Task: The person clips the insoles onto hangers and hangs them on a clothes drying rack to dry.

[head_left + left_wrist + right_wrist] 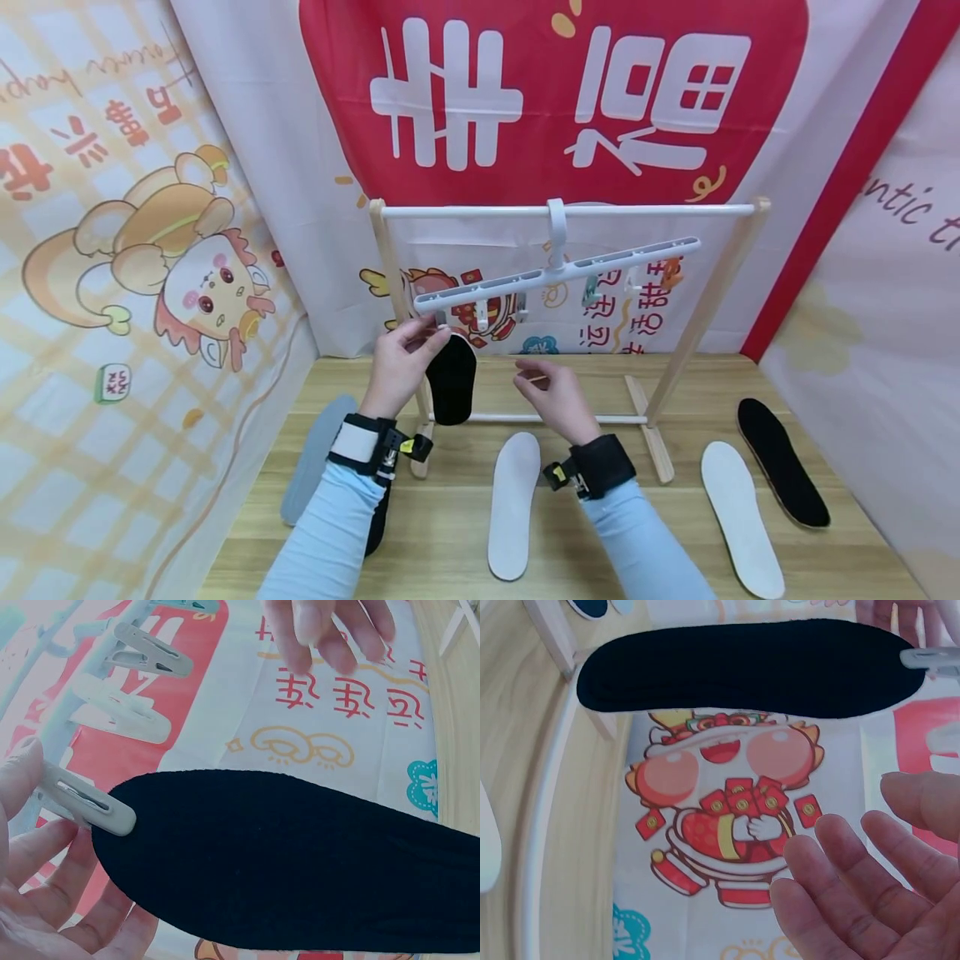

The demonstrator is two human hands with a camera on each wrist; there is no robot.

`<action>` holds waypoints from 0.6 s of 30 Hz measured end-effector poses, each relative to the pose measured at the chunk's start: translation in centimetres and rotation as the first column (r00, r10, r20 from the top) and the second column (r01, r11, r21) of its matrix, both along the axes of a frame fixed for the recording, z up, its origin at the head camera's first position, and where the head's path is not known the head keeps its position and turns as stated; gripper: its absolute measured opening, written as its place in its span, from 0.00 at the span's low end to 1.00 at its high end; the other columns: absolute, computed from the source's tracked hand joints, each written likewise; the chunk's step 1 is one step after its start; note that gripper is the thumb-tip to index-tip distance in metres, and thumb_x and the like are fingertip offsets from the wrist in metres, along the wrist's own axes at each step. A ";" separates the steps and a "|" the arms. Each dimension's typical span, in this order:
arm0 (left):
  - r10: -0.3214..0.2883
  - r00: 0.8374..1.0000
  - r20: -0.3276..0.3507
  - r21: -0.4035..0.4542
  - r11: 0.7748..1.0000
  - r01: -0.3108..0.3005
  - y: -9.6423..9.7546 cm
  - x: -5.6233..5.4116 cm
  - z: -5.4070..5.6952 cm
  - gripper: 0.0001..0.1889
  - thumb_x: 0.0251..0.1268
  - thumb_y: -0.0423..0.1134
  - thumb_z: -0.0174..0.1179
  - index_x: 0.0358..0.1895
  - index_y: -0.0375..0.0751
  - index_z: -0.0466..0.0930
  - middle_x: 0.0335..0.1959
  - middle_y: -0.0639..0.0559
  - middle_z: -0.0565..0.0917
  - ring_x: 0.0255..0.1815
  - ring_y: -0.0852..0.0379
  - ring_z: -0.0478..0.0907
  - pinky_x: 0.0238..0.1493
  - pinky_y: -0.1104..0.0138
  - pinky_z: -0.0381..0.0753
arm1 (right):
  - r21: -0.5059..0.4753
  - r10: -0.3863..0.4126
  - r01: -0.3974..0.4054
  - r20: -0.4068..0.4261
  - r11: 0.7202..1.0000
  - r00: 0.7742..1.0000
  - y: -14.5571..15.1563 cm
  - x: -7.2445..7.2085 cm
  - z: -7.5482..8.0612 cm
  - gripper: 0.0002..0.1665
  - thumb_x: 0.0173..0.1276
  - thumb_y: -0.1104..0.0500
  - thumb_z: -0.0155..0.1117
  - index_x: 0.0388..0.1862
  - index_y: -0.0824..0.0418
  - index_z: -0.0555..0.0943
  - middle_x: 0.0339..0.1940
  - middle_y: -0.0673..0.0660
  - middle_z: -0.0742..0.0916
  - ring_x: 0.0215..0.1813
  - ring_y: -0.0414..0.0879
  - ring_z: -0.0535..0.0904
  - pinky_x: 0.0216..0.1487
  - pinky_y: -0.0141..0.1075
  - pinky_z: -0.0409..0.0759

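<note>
At the left end of a tilted white clip hanger (510, 284), my left hand (397, 367) pinches a grey clip (90, 799) between thumb and fingers. The clip bites the rounded end of a black insole (453, 385), which hangs down below it. Some of my left fingertips lie behind the insole's edge in the left wrist view. My right hand (558, 398) is held in the air to the right of the insole, its fingers (855, 847) loosely bent and holding nothing.
The hanger hooks over the top bar (465, 212) of a wooden rack. Other clips, one orange (671, 273), hang along it. On the table lie a white insole (514, 507), a grey one (318, 458) at left, and a white (742, 518) and a black one (782, 462) at right.
</note>
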State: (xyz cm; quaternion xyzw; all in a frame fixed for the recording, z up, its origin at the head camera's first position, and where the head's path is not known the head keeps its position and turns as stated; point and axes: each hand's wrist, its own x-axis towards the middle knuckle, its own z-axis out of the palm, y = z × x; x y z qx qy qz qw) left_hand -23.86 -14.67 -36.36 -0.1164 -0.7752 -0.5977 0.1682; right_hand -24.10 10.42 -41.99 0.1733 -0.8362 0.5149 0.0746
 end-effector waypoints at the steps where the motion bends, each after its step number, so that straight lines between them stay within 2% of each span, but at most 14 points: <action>1: 0.002 1.000 0.003 -0.004 1.000 -0.002 -0.1 0.2 0.0 0.27 0.64 0.51 0.67 0.62 0.40 0.79 0.53 0.45 0.83 0.52 0.52 0.81 0.53 0.68 0.80 | 0.003 -0.006 0.006 -0.005 1.000 1.000 0.3 0.2 0.1 0.17 0.71 0.62 0.65 0.56 0.66 0.82 0.44 0.57 0.87 0.46 0.49 0.83 0.49 0.42 0.83; 6: 0.032 0.999 0.015 -0.029 0.999 -0.031 -0.5 1.3 -0.2 0.30 0.64 0.53 0.66 0.66 0.42 0.76 0.61 0.48 0.79 0.61 0.52 0.76 0.60 0.63 0.76 | 0.017 -0.033 0.033 -0.014 0.999 0.999 1.9 1.3 0.7 0.16 0.71 0.61 0.65 0.56 0.64 0.82 0.46 0.57 0.87 0.46 0.49 0.84 0.48 0.42 0.83; 9: 0.069 0.997 0.027 -0.032 0.997 -0.068 -0.9 1.8 -0.7 0.31 0.64 0.54 0.66 0.67 0.42 0.75 0.63 0.48 0.78 0.62 0.50 0.75 0.62 0.59 0.75 | 0.019 -0.052 0.053 -0.015 0.998 0.999 2.9 1.8 0.7 0.16 0.71 0.61 0.65 0.56 0.63 0.82 0.46 0.58 0.87 0.45 0.49 0.84 0.47 0.43 0.83; 13: 0.140 0.989 0.036 0.006 0.990 -0.140 -1.6 2.7 -2.0 0.32 0.63 0.54 0.67 0.66 0.41 0.76 0.61 0.47 0.79 0.60 0.50 0.75 0.60 0.58 0.76 | 0.040 -0.089 0.090 -0.023 0.995 0.996 4.3 2.5 0.5 0.15 0.71 0.61 0.65 0.55 0.63 0.83 0.44 0.58 0.87 0.42 0.49 0.85 0.45 0.43 0.84; 18: 0.211 0.975 0.066 0.038 0.976 -0.214 -2.7 4.0 -4.4 0.32 0.63 0.53 0.67 0.66 0.39 0.76 0.61 0.45 0.79 0.59 0.49 0.75 0.60 0.56 0.76 | 0.069 -0.146 0.147 -0.023 0.987 0.989 6.2 3.4 -0.5 0.16 0.71 0.60 0.66 0.55 0.62 0.83 0.44 0.57 0.88 0.42 0.48 0.85 0.44 0.43 0.84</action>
